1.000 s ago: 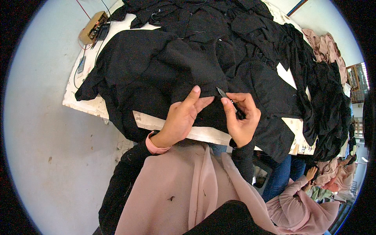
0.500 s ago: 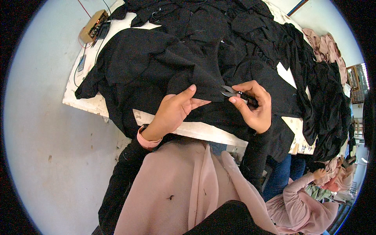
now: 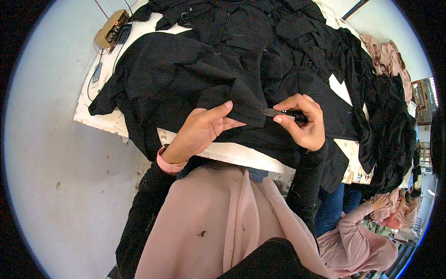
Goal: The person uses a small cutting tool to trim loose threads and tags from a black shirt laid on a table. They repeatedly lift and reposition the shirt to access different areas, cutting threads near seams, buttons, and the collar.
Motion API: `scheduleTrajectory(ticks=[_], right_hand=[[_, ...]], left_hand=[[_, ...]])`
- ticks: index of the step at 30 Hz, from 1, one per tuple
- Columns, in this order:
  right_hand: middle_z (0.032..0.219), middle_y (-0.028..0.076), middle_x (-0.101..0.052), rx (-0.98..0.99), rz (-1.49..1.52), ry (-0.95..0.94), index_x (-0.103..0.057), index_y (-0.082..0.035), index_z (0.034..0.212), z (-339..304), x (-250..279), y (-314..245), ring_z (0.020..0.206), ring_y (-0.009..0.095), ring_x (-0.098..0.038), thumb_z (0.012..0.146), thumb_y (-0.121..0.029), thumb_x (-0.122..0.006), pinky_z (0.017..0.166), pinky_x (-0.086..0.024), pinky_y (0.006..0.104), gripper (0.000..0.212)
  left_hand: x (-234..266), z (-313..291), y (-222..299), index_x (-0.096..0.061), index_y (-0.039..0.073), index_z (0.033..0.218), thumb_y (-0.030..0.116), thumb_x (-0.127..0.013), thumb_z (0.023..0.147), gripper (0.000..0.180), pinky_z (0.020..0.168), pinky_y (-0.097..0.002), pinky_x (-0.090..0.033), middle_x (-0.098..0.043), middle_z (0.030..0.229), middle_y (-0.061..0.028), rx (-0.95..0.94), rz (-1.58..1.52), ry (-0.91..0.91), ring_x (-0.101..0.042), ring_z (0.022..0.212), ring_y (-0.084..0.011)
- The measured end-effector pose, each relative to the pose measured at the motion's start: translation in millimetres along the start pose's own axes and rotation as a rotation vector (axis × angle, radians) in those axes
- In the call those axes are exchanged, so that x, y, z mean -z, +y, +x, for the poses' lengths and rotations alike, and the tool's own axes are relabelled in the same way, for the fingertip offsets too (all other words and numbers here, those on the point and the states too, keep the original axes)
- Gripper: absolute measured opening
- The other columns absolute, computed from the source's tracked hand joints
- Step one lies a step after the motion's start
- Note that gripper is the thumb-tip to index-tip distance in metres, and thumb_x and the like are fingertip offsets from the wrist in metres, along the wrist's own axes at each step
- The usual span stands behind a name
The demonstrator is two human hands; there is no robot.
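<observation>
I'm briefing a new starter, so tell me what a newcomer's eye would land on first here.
First, the broad spread of black cloth covering much of the pale table. Next, at the centre, the person's two hands: the left hand against the cloth, a pink band at its wrist, and the right hand holding small pointed snips. Then a tan box with wires, at the upper left.
</observation>
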State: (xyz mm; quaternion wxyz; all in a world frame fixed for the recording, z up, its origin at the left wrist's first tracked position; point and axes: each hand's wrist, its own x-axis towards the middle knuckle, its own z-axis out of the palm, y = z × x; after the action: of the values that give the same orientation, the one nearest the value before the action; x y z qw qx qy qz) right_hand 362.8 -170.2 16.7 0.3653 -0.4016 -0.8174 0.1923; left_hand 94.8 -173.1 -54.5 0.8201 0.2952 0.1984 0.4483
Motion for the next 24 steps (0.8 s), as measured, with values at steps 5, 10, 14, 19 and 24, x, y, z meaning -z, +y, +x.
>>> scheduleTrajectory(ticks=[5,10,14,19,24], right_hand=[[0.086,0.008,-0.073,-0.108,0.198,0.173,-0.072,-0.005,0.094,1.3,-11.7,-12.4,0.074,0.018,-0.067,0.077,-0.018,-0.083,0.070,-0.048,0.0307,0.024],[0.079,0.003,-0.070,0.020,0.011,0.177,-0.073,-0.008,0.099,4.5,-21.2,-31.9,0.062,0.015,-0.059,0.068,-0.013,-0.083,0.060,-0.041,0.0295,0.033],[0.072,-0.001,-0.066,0.234,-0.203,0.176,-0.072,-0.010,0.093,10.7,-39.6,-33.4,0.052,0.017,-0.055,0.056,-0.008,-0.069,0.055,-0.036,0.0310,0.037],[0.076,0.005,-0.067,0.097,0.177,0.260,-0.066,-0.006,0.087,1.2,-58.1,-34.1,0.059,0.019,-0.061,0.066,-0.002,-0.067,0.057,-0.042,0.0302,0.022],[0.082,0.005,-0.067,-0.094,0.393,0.325,-0.066,-0.003,0.094,-14.2,-53.9,-41.7,0.067,0.014,-0.061,0.078,-0.007,-0.077,0.063,-0.046,0.0281,0.020]], left_hand=[[-22.5,-11.3,7.0,-0.067,-0.010,0.113,0.021,-0.057,0.103,0.034,0.099,-0.0400,-0.054,-0.069,0.118,-0.0144,0.080,0.241,0.189,-0.068,0.107,-0.0237],[-47.3,-25.9,5.9,-0.069,-0.008,0.113,0.026,-0.066,0.099,0.036,0.086,-0.0272,-0.051,-0.072,0.104,-0.0059,0.193,0.686,0.377,-0.065,0.093,-0.0123],[-50.9,-29.8,-1.8,-0.071,-0.002,0.115,0.025,-0.065,0.099,0.032,0.082,-0.0250,-0.050,-0.071,0.103,-0.0006,-0.215,0.727,0.160,-0.062,0.090,-0.0080],[-51.8,-27.7,-6.2,-0.068,-0.003,0.112,0.016,-0.062,0.101,0.023,0.078,-0.0237,-0.048,-0.068,0.101,0.0001,-0.313,0.809,0.158,-0.060,0.089,-0.0071],[-61.6,-25.6,-7.7,-0.070,-0.002,0.096,0.023,-0.064,0.100,0.026,0.067,-0.0213,-0.042,-0.061,0.084,0.0042,-0.356,0.591,0.191,-0.053,0.077,-0.0042]])
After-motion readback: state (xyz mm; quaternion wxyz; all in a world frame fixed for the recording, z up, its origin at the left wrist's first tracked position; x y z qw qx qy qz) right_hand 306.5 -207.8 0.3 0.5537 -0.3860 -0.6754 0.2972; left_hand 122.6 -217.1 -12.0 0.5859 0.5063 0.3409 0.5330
